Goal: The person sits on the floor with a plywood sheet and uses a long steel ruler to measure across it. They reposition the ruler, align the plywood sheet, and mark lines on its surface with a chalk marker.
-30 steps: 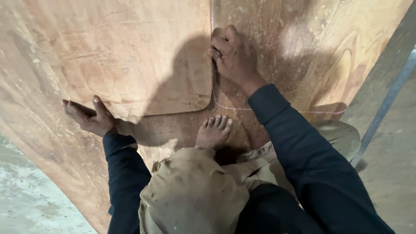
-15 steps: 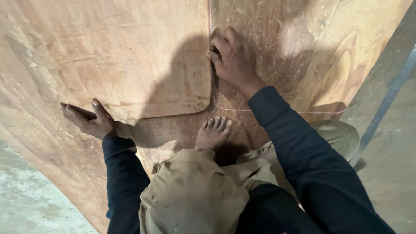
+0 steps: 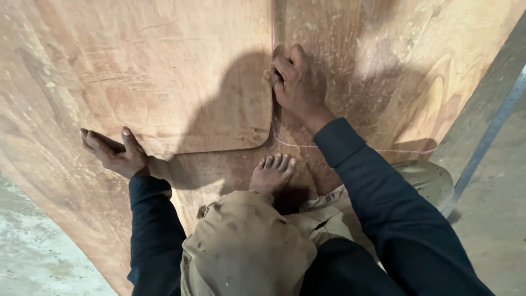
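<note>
Head view, looking straight down: a person crouches on a large plywood sheet (image 3: pixel 416 66) that fills most of the frame, with a smaller plywood board (image 3: pixel 164 77) lying flat on top of it across the upper left and centre. That board has a rounded lower right corner, which sits just above the bare foot (image 3: pixel 273 172) planted on the sheet at lower centre. The left hand (image 3: pixel 112 153), at the left middle of the frame, grips the board's lower edge, fingers hooked underneath and the thumb pressed on the top face. The right hand (image 3: pixel 296 82), at upper centre, is curled against the board's right edge with the fingers bunched tight; something may be pinched between them, but I cannot tell from here what it is. A thin pink line (image 3: pixel 350 148) is drawn on the big sheet, running down beside the board's right edge and then off to the right under the forearm. Both arms wear dark blue sleeves (image 3: pixel 383 197), and a dusty khaki knee (image 3: pixel 246 246) fills the bottom centre. Shadow from the person falls across the board's lower right part. Grey concrete floor (image 3: pixel 33 257) shows at lower left and along the right side, where a pale blue bar (image 3: pixel 487 137) slants down.
</note>
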